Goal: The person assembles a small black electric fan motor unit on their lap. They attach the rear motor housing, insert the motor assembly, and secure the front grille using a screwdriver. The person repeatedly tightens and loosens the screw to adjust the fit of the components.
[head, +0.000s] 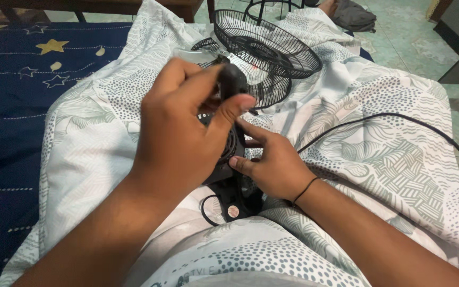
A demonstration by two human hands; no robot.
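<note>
Head view: left hand (pixel 179 133) is pinching the black fan motor unit (pixel 228 159) at its top, right hand (pixel 272 162) is bracing its side half-open, on the patterned sheet (pixel 378 154); probably rigid and heavyish, so grip the housing, not the cord (pixel 399 119)

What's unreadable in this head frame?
- Fan motor body, head view: mostly covered by the left hand.
- What the left hand's fingers pinch at the dark knob: hidden behind the thumb.
- Black cable: runs off the right edge.
- Fan grille: its far rim blocked by the stand above.
- Right hand: fingertips tucked under the motor.
</note>
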